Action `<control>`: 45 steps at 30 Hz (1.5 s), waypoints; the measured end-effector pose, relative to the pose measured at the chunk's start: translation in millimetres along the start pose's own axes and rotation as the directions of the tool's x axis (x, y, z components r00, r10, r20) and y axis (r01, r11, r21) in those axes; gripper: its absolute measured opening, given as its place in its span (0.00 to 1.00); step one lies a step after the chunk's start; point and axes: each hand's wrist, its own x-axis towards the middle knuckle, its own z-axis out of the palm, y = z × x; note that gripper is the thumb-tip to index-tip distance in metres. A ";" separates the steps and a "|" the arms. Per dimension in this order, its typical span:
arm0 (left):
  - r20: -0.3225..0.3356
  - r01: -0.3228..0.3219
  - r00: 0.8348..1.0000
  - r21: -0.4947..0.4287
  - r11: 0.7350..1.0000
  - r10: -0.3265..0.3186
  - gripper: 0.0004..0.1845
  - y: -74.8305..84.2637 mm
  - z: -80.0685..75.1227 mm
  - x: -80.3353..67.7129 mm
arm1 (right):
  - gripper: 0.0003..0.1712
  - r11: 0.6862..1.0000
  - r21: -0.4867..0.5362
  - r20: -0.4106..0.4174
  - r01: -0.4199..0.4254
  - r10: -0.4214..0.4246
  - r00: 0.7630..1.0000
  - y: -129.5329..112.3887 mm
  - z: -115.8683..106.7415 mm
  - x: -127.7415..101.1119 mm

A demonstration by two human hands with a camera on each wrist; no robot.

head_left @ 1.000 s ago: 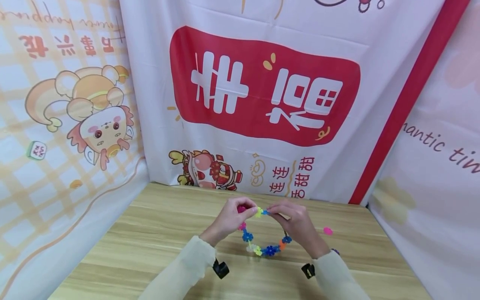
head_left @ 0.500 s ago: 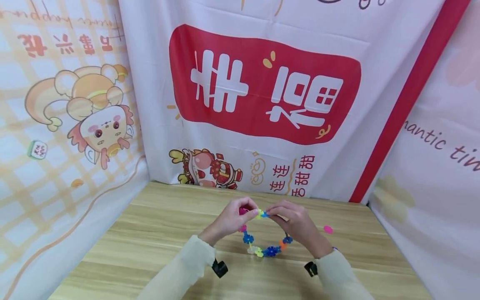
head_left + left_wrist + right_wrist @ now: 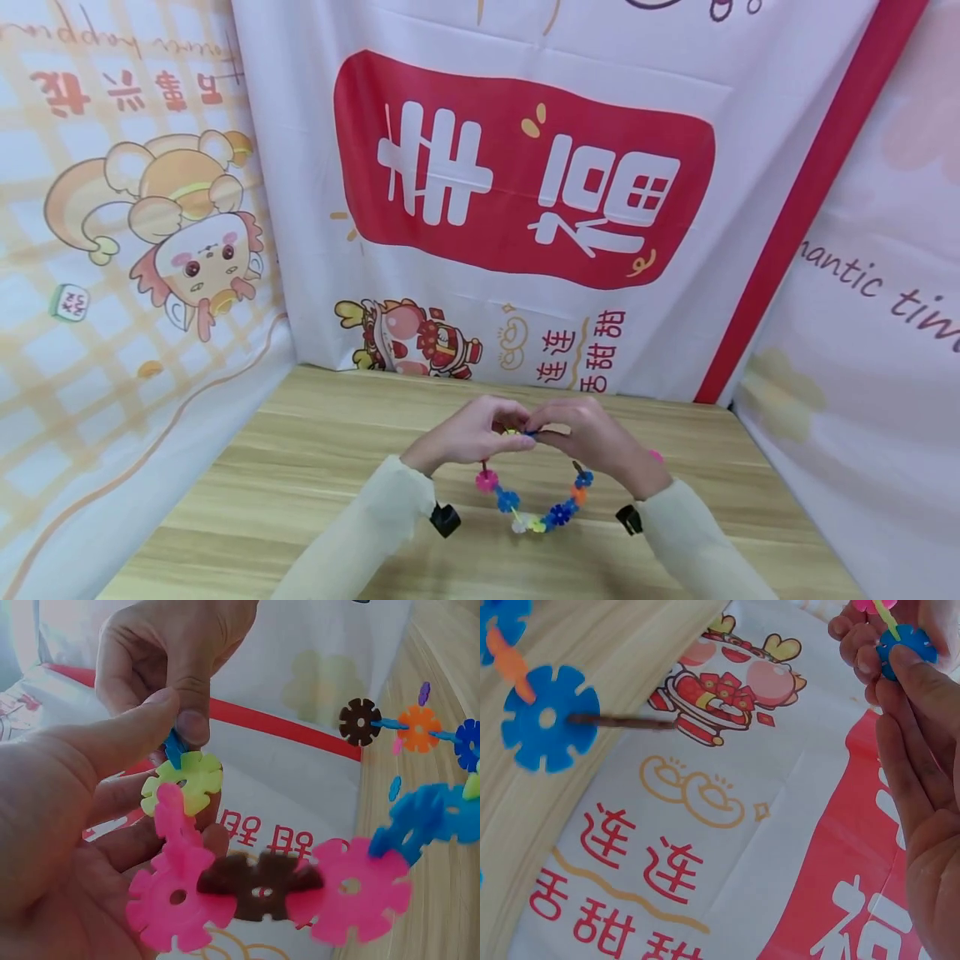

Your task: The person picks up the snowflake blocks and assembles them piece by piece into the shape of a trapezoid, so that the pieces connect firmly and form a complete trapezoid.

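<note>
Above a pale wooden tabletop (image 3: 300, 467) walled by printed cloth banners (image 3: 525, 167), the left hand (image 3: 468, 433) and right hand (image 3: 592, 437) each pinch one end of a snowflake-disc chain (image 3: 536, 508), fingertips meeting. Since a second ago the chain's loop hangs lower, and the loose pink disc (image 3: 657, 456) is half hidden behind the right hand.

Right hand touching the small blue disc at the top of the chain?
Touching. Right wrist view: right hand thumb presses on the blue disc; left wrist view also shows the pinch.
</note>
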 end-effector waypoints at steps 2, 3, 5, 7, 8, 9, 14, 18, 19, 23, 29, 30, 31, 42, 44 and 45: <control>0.005 -0.002 1.000 -0.011 1.000 0.002 0.15 -1.9 0.3 0.7 | 0.12 1.000 -0.008 0.013 -0.023 0.023 1.000 0.1 -3.4 -2.9; 0.002 0.002 1.000 -0.009 1.000 -0.002 0.15 -3.3 0.4 0.7 | 0.12 0.999 -0.021 0.025 -0.047 0.048 0.999 0.6 -6.1 -5.8; -0.011 -0.004 1.000 -0.002 1.000 0.004 0.13 -6.0 1.1 -0.5 | 0.13 0.991 -0.060 0.052 -0.118 0.121 0.991 2.3 -12.9 -14.8; -0.030 -0.007 1.000 0.007 1.000 0.008 0.12 -8.9 1.4 -2.5 | 0.14 0.969 -0.117 0.086 -0.216 0.226 0.970 5.3 -21.4 -27.5; -0.039 -0.012 0.999 0.013 1.000 0.012 0.11 -10.5 1.3 -3.6 | 0.14 0.954 -0.141 0.101 -0.263 0.279 0.955 7.5 -26.1 -35.3; -0.047 -0.016 0.999 0.016 1.000 0.016 0.11 -11.4 0.9 -4.9 | 0.14 0.937 -0.161 0.113 -0.309 0.329 0.937 10.3 -30.6 -43.5; -0.077 -0.055 0.995 0.025 0.998 0.056 0.13 -16.2 -2.0 -10.8 | 0.12 0.838 -0.228 0.164 -0.495 0.535 0.829 27.0 -50.7 -89.4; -0.106 -0.088 0.990 0.048 0.995 0.092 0.12 -18.0 -4.6 -14.8 | 0.13 0.768 -0.254 0.204 -0.588 0.636 0.744 40.5 -58.3 -124.7; -0.113 -0.095 0.988 0.052 0.994 0.101 0.12 -18.1 -5.2 -15.7 | 0.13 0.756 -0.259 0.212 -0.601 0.652 0.728 43.8 -58.3 -133.4; -0.130 -0.116 0.984 0.066 0.991 0.124 0.12 -18.4 -6.7 -18.0 | 0.14 0.731 -0.263 0.236 -0.630 0.682 0.692 55.8 -52.8 -167.5; -0.143 -0.111 0.982 0.066 0.992 0.120 0.12 -17.3 -5.8 -21.7 | 0.13 0.708 -0.221 0.246 -0.671 0.706 0.664 75.8 -33.8 -212.1; -0.146 -0.107 0.982 0.066 0.992 0.116 0.12 -17.0 -5.4 -22.4 | 0.12 0.702 -0.218 0.245 -0.678 0.712 0.658 78.0 -30.6 -216.9; -0.148 -0.107 0.982 0.066 0.992 0.116 0.12 -16.5 -5.2 -23.0 | 0.11 0.696 -0.213 0.243 -0.686 0.717 0.653 79.7 -27.6 -221.0; -0.157 -0.124 0.978 0.104 0.987 0.139 0.15 -15.8 -6.7 -23.1 | 0.06 0.598 -0.130 0.237 -0.791 0.793 0.561 83.5 -22.6 -219.7; -0.156 -0.124 0.978 0.103 0.987 0.139 0.14 -15.9 -7.0 -22.9 | 0.06 0.601 -0.090 0.242 -0.794 0.786 0.568 81.7 -24.4 -208.6; -0.156 -0.121 0.978 0.104 0.987 0.137 0.14 -15.9 -7.2 -22.8 | 0.06 0.610 -0.060 0.238 -0.790 0.778 0.582 80.7 -24.7 -201.5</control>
